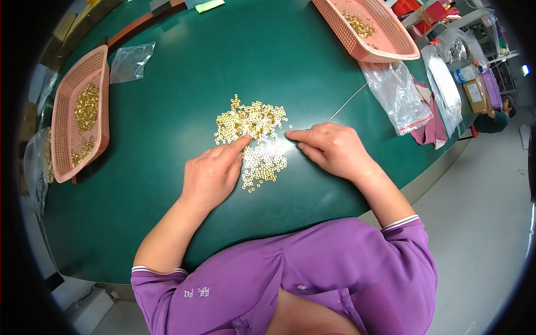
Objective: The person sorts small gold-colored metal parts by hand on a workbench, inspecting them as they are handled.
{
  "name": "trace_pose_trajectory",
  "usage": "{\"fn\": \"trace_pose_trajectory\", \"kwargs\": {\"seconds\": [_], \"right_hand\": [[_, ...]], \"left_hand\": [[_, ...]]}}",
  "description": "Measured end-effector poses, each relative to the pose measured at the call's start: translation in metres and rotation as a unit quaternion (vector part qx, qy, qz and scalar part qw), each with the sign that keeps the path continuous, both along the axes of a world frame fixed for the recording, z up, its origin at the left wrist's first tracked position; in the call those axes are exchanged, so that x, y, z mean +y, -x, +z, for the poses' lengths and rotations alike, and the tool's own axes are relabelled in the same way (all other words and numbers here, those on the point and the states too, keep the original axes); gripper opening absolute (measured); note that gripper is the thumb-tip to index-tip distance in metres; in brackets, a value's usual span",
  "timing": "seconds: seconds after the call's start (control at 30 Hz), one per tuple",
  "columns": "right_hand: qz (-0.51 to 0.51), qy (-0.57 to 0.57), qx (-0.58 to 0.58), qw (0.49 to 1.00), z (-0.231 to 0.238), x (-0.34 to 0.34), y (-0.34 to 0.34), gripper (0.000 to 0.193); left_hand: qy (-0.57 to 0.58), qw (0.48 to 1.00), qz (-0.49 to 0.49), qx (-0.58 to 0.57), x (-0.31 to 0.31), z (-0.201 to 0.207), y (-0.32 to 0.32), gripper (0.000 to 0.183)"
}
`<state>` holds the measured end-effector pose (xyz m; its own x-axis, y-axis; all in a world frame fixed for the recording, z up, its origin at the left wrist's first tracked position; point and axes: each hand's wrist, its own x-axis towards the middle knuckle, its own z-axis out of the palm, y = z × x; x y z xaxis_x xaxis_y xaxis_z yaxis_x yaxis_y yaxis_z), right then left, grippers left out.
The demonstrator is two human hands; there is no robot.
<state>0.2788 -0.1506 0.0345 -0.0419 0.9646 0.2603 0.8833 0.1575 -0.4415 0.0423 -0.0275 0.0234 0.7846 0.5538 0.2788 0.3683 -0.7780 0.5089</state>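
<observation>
Many small gold-coloured metal rings (234,124) lie in a loose pile on the green tabletop (184,67), spreading into a thinner layer toward me. The index finger of my left hand (209,174) is stretched out, its tip on the pile's near left side; the other fingers bend underneath. To the right, my right hand (336,148) rests on the table with index finger and thumb apart. Its fingertip is close to a single ring (290,127) at the pile's right edge. Neither hand grips anything that I can see.
A pink basket (104,111) with gold parts stands at left, beside a clear bag (132,62). Another pink basket (402,49) with gold parts is at far right. Near it lie a thin rod (347,102), a plastic bag (397,100) and purple cloth (429,125). A person (494,120) is beyond.
</observation>
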Motion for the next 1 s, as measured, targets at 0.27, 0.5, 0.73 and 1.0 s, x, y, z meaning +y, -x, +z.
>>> {"fn": "trace_pose_trajectory", "kwargs": {"seconds": [0.27,0.5,0.73,1.0], "right_hand": [[-0.142,-0.041,-0.027,0.989,0.017,-0.009,-0.011,0.027],[-0.111,0.168,0.742,0.640,0.015,0.001,0.003,0.029],[-0.018,-0.069,0.615,0.785,0.023,0.043,0.032,0.027],[0.034,-0.234,0.233,0.943,0.001,0.037,0.014,0.031]], "left_hand": [[0.090,0.994,0.051,0.034,0.005,0.006,0.001,0.026],[0.752,0.572,0.077,-0.318,0.026,0.023,0.001,0.019],[0.770,0.544,0.074,-0.326,-0.023,0.044,-0.067,0.028],[0.784,0.472,-0.129,-0.382,-0.009,0.000,-0.118,0.031]]}}
